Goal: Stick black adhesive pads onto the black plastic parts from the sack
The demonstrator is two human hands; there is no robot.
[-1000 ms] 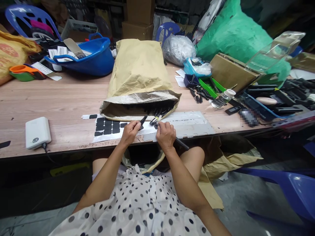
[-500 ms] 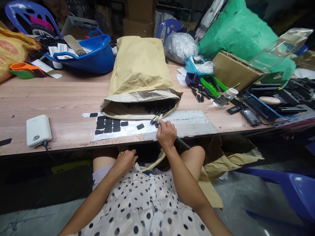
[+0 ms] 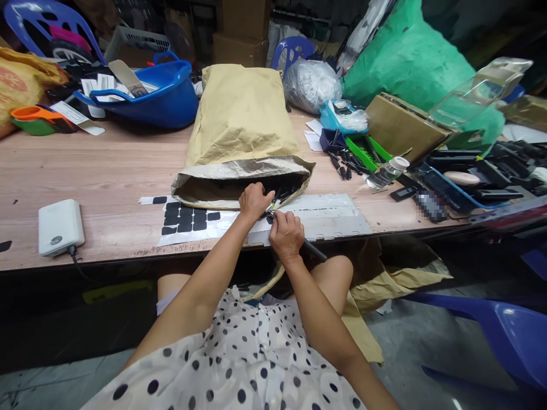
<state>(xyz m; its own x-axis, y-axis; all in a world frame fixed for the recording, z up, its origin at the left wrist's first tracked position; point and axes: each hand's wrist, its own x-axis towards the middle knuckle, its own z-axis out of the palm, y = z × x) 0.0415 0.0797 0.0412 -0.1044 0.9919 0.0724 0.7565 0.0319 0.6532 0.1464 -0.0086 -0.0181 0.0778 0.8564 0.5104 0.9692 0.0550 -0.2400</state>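
Observation:
My right hand (image 3: 287,234) is wrapped round what looks like a small hammer (image 3: 315,250). Its black grip sticks out to the lower right of the fist, and its metal head lies close to my left fingers. At the mouth of the tan paper sack (image 3: 245,114), my left hand (image 3: 255,203) has its fingers bent together beside the hammer's head. Whatever those fingers pinch is hidden. Several black pieces (image 3: 291,185) lie inside the sack's opening. Below the sack, a white sheet with black rounded stickers (image 3: 185,218) lies beside a grey board (image 3: 333,213).
A white box with a cable (image 3: 61,228) sits at left, before a blue basin (image 3: 171,97). To the right are a green tray (image 3: 367,152), a clear bottle (image 3: 388,172) and a blue tray of black parts (image 3: 453,193). The table's front edge runs above my lap.
My left hand has risen from my lap to the sack's mouth, beside the hammer's head. The right hand keeps its hold in nearly the same place. The view has shifted slightly.

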